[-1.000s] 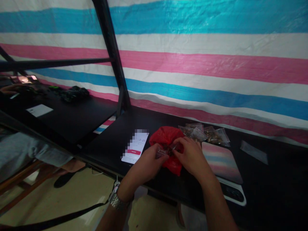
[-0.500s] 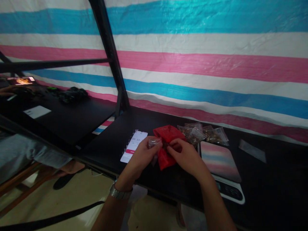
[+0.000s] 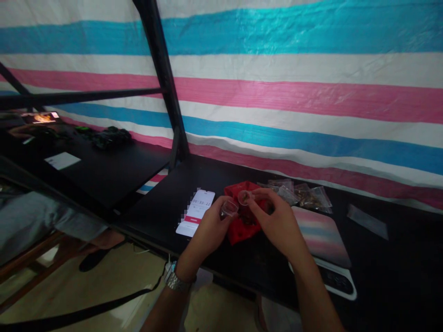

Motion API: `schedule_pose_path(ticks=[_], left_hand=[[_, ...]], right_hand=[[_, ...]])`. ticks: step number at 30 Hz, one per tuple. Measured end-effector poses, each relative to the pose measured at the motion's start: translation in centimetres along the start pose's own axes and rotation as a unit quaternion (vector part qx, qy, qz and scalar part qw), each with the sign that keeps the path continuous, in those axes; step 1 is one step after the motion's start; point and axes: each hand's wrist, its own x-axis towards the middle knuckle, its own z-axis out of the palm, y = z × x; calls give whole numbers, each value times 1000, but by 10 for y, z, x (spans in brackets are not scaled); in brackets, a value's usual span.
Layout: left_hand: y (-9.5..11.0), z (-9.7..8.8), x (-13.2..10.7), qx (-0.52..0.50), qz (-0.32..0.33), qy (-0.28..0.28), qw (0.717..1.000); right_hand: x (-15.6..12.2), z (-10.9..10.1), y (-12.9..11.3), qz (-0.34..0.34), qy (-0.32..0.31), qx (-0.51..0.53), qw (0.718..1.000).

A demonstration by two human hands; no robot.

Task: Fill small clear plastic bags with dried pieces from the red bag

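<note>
Fingers of the left hand [image 3: 211,228] pinch a small clear bag [image 3: 229,208], now raised above the red bag [image 3: 246,221] on the table [image 3: 207,170]; the right hand [image 3: 277,221] has lifted, pinching a pale bit [image 3: 244,197] toward its mouth.

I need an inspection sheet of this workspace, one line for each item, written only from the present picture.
Surface: black table, dark and bare near the post.
Job's things: small clear bag in left hand; right hand pinches something small at its mouth; red bag beneath.
Clutter: phone, filled clear packets, scale, empty clear bag.
Grippers: both hands closed, working together.
Cables: black strap below the table.
Surroundings: striped tarp, black frame post, second table.
</note>
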Motion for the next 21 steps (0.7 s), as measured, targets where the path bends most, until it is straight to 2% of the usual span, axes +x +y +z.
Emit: schedule_pose_path(ticks=[2,6,12,16,21], left_hand=[[0,2,-1,-2,2,-8,1000],[2,5,-2,-11,11,-11,1000],[1,5,-2,-37,13,-21,999],[1,2,-3,-32,7,-5,999],[4,-12,-8,12,-54,8,998]], right_hand=[[-1,3,-7,-37,6,-47,998],[-4,8,-15,-89,-26,-126,988],[-3,9,-16,-105,-20,-159,981],[-1,3,-11,-88,9,-167,982],[0,-6,1,-3,-96,-275,957]])
